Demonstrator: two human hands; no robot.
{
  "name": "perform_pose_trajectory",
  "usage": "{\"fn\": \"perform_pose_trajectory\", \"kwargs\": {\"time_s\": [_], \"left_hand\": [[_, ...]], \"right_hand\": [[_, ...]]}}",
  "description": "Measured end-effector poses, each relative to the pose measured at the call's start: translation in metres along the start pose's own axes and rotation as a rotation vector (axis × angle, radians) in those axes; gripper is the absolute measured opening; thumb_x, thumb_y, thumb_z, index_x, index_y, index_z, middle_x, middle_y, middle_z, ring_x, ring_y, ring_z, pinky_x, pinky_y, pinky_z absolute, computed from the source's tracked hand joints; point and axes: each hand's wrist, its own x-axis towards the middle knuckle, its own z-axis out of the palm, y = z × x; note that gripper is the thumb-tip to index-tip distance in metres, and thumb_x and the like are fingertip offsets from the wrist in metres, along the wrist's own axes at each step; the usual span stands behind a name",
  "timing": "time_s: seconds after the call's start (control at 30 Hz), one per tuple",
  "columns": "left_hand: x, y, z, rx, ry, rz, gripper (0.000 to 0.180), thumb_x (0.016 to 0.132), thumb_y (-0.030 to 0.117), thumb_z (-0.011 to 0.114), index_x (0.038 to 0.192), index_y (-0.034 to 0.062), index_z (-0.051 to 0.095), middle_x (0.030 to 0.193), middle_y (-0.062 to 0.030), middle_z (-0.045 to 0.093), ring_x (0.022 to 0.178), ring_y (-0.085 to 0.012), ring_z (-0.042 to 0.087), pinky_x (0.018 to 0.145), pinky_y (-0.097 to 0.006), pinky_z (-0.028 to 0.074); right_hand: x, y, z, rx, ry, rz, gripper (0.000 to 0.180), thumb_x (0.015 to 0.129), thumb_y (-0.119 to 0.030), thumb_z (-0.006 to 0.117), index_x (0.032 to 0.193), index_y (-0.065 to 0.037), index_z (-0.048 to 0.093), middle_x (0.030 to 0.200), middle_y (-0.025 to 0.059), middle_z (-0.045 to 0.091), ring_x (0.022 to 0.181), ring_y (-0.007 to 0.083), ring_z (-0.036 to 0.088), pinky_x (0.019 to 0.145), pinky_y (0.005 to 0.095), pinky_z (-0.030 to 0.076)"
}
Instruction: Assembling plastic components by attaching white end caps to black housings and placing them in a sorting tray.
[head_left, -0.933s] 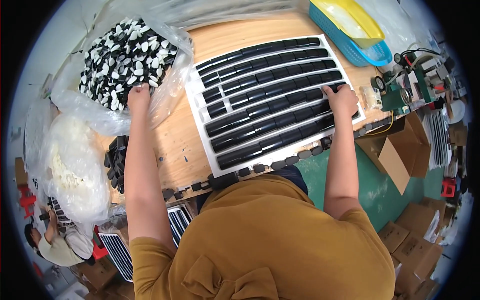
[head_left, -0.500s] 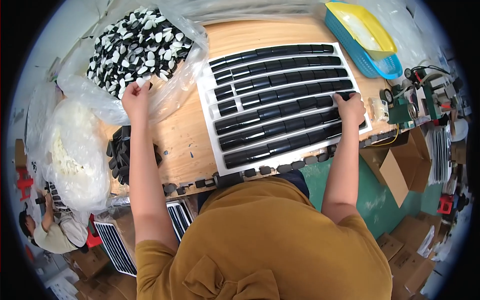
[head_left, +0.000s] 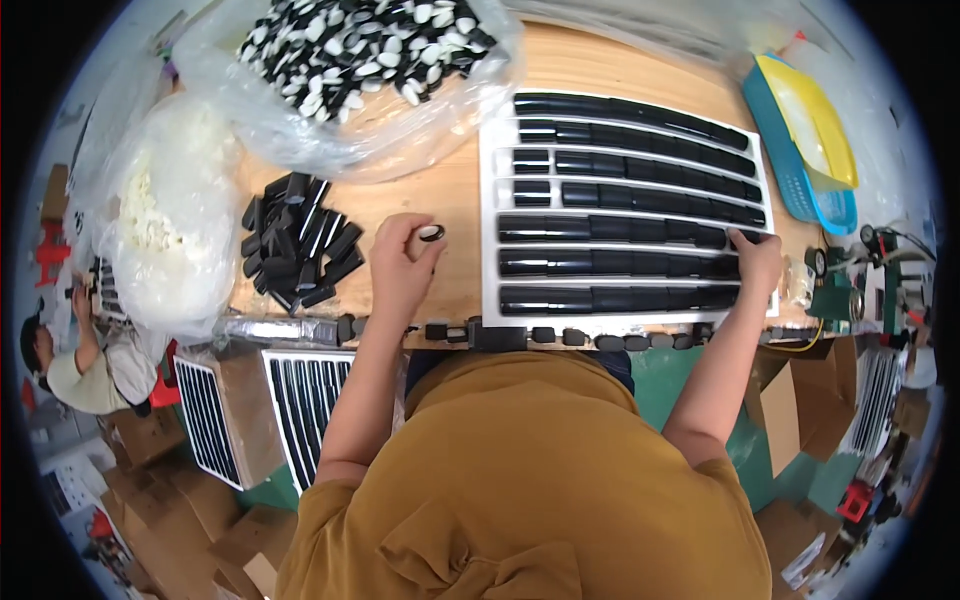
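My left hand (head_left: 403, 262) is above the bare wood left of a white tray (head_left: 489, 250). Its thumb and fingers pinch a small oval cap (head_left: 431, 233), black-rimmed with a white face. Rows of glossy black tubes (head_left: 655, 230) fill the tray. At the tray's right side, my right hand (head_left: 757, 262) has its fingers closed at the end of a row, on a black tube (head_left: 738, 238) that they partly hide. A heap of loose black tubes (head_left: 298, 240) lies left of my left hand. Beyond it, an open clear bag (head_left: 400, 150) holds many black and white oval caps (head_left: 365, 50).
Another clear bag (head_left: 165, 220) with pale pieces sits at the left. A blue basket (head_left: 790, 170) and yellow basket (head_left: 835, 140) stand back right, near a green device (head_left: 835, 300). Black pieces line the front edge. Filled trays (head_left: 300, 400) and open cardboard boxes (head_left: 805, 395) are below.
My left hand has left the cap pile and come nearer to me and the tray, with a cap in its fingers. My right hand stays at the row's end. The whole view has shifted.
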Motion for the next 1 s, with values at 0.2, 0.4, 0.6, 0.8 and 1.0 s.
{"fn": "perform_pose_trajectory", "kwargs": {"time_s": [0.2, 0.4, 0.6, 0.8, 1.0], "left_hand": [[-0.005, -0.002, -0.012, 0.164, -0.016, -0.02, 0.03, 0.068, 0.003, 0.078, 0.096, 0.0074, 0.068, 0.102, -0.0089, 0.059, 0.099, -0.0283, 0.052, 0.09, -0.038, 0.04], [-0.005, 0.004, -0.013, 0.124, -0.008, -0.013, 0.027, 0.068, 0.003, 0.077, 0.094, 0.0085, 0.067, 0.102, -0.0065, 0.057, 0.105, -0.0273, 0.049, 0.091, -0.037, 0.039], [-0.003, -0.003, -0.014, 0.124, -0.048, 0.032, 0.026, 0.065, 0.003, 0.077, 0.089, 0.0081, 0.067, 0.098, -0.0069, 0.057, 0.1, -0.0293, 0.05, 0.087, -0.038, 0.041], [-0.005, -0.011, -0.009, 0.096, 0.028, 0.113, 0.03, 0.065, 0.008, 0.078, 0.092, 0.008, 0.065, 0.099, -0.0066, 0.057, 0.099, -0.0296, 0.05, 0.085, -0.04, 0.04], [-0.007, -0.015, -0.011, 0.09, 0.035, 0.104, 0.032, 0.065, 0.01, 0.078, 0.094, 0.007, 0.064, 0.102, -0.0066, 0.056, 0.1, -0.03, 0.049, 0.087, -0.04, 0.039]], "right_hand": [[0.011, 0.01, 0.012, 0.027, 0.025, -0.156, 0.062, 0.065, -0.039, 0.083, 0.11, -0.004, 0.059, 0.107, 0.02, 0.067, 0.103, 0.0369, 0.063, 0.089, 0.0435, 0.049], [-0.043, -0.043, 0.002, 0.816, 0.076, -0.507, 0.028, 0.08, -0.024, 0.079, 0.093, -0.005, 0.062, 0.082, 0.0021, 0.062, 0.07, 0.0119, 0.055, 0.066, 0.0268, 0.047], [-0.222, -0.178, -0.008, 0.807, -0.618, -1.083, 0.029, 0.076, -0.003, 0.076, 0.101, -0.006, 0.062, 0.084, -0.0006, 0.061, 0.064, 0.0052, 0.049, 0.058, 0.0218, 0.044], [-0.259, -0.221, 0.023, 0.769, -0.787, -1.351, 0.031, 0.077, 0.001, 0.07, 0.107, -0.002, 0.061, 0.092, 0.0137, 0.064, 0.074, 0.0253, 0.064, 0.067, 0.0332, 0.052], [-0.263, -0.226, 0.041, 0.583, -0.587, -1.59, 0.024, 0.074, 0.0, 0.066, 0.097, -0.003, 0.062, 0.088, 0.0152, 0.06, 0.087, 0.0353, 0.061, 0.074, 0.0432, 0.051]]}}
